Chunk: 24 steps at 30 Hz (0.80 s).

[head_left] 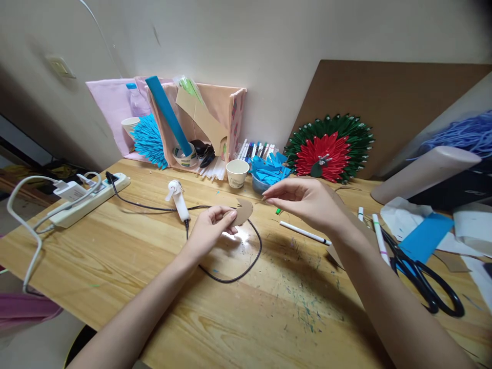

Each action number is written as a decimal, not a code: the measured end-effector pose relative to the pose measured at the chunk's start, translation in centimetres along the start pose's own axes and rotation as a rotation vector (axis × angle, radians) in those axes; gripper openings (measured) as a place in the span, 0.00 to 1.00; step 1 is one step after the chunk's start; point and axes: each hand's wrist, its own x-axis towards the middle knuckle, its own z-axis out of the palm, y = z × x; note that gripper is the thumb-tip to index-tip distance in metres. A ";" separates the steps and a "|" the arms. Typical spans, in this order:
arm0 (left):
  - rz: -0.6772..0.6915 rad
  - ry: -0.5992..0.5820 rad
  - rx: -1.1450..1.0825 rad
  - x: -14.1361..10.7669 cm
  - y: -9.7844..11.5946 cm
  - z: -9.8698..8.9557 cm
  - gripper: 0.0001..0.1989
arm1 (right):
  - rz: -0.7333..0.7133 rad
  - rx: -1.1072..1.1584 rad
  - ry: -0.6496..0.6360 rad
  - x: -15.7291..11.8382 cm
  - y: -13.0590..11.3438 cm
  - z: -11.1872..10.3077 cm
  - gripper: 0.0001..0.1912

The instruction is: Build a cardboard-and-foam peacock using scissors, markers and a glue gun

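Observation:
Between the thumb and fingers of my left hand [215, 225] is a small rounded piece of brown cardboard [243, 212], with a dark mark near its upper edge. My right hand [303, 200] is raised to the right of it, thumb and fingertips pinched together; a tiny bit of something may be at the tips, too small to name. Under that hand lies a white marker [303, 232]. A white glue gun [179, 202] stands on the table left of my left hand, its black cord looping beneath the cardboard.
A paper cup [237, 174] and a bowl of blue strips [269, 171] stand at the back. Black scissors [423, 287] lie at right among paper scraps. A power strip [88, 202] sits at left. A red and green petalled craft [326, 151] leans on a brown board [384, 97].

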 end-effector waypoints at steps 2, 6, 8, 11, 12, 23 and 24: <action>0.001 0.001 0.004 0.0 0.1 0.1 0.16 | -0.017 0.017 -0.009 0.1 0.3 0.1 0.10; 0.010 -0.006 0.027 -0.1 0.1 0.1 0.15 | -0.013 0.010 -0.025 0.1 0.5 0.3 0.10; 0.015 -0.014 0.044 -0.1 0.1 0.1 0.15 | -0.002 0.011 -0.037 0.1 0.5 0.3 0.11; 0.029 -0.021 0.061 -0.1 0.1 0.1 0.14 | 0.004 0.006 -0.052 0.2 0.5 0.3 0.10; 0.033 -0.024 0.067 -0.1 0.0 0.1 0.14 | 0.005 0.004 -0.056 0.2 0.5 0.3 0.10; 0.062 -0.060 0.092 -0.2 -0.2 0.1 0.12 | 0.010 -0.087 -0.114 0.2 0.7 0.1 0.06; 0.063 -0.064 0.092 -0.2 -0.2 0.1 0.12 | 0.016 -0.096 -0.115 0.2 0.7 0.1 0.05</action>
